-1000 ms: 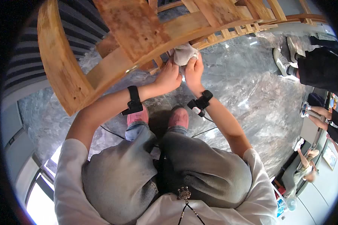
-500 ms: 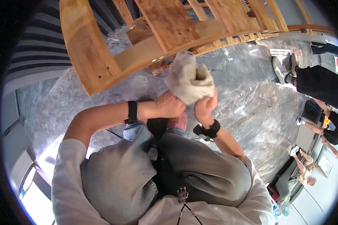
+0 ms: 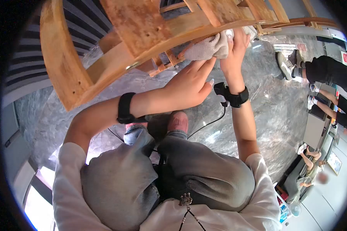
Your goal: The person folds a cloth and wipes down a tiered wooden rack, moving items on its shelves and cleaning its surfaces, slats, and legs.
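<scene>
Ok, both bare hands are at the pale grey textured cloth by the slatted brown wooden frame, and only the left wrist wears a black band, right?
No: the head view shows a black band on the right wrist too. The left hand and right hand are indeed at the cloth by the frame.

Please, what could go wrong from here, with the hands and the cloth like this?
The cloth is close to the edges of the wooden frame, so it might snag. The right hand works up near the slats, so its fingers could scrape on the wood. Also, a black cable hangs from the right wrist strap toward the pink shoes; it may catch on something.
</scene>
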A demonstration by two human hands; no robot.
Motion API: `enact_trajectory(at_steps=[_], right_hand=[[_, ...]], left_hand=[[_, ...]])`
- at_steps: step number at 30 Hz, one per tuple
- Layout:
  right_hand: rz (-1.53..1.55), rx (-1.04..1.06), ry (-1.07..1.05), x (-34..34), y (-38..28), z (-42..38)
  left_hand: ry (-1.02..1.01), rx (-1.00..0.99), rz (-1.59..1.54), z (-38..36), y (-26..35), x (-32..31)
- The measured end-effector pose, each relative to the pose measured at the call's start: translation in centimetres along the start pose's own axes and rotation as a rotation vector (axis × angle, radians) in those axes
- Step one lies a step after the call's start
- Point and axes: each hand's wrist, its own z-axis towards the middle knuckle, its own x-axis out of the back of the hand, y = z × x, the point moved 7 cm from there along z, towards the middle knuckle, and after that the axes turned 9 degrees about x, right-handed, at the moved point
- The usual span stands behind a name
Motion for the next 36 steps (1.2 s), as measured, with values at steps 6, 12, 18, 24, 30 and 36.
enact_trajectory(at_steps=[6, 12, 18, 24, 30, 36], right_hand=[[0.084, -0.123, -0.064, -0.6, 1.7, -0.5], [-0.128, -0.020, 0.027, 0.2, 1.9, -0.5], [0.392, -0.365, 0.404, 2.9, 6.1, 0.2], [0.327, -0.434, 0.210, 3.8, 3.4, 1.9], [-0.178, 0.077, -0.195, -2.0, 1.9, 0.5], [-0.148, -0.037, 0.048, -1.1, 1.9, 1.0]], left_hand=[[-0.138, 0.064, -0.023, -1.4, 1.7, 2.9], [-0.265, 0.049, -0.072, -2.6, 2.3, 4.4], [-0.193, -0.042, -0.026, -2.8, 2.7, 2.8], [0.017, -0.276, 0.043, 0.0, 5.3, 3.6], [0.148, -0.303, 0.125, 1.9, 3.8, 3.1], [0.236, -0.433, 0.387, 2.3, 3.0, 1.4]])
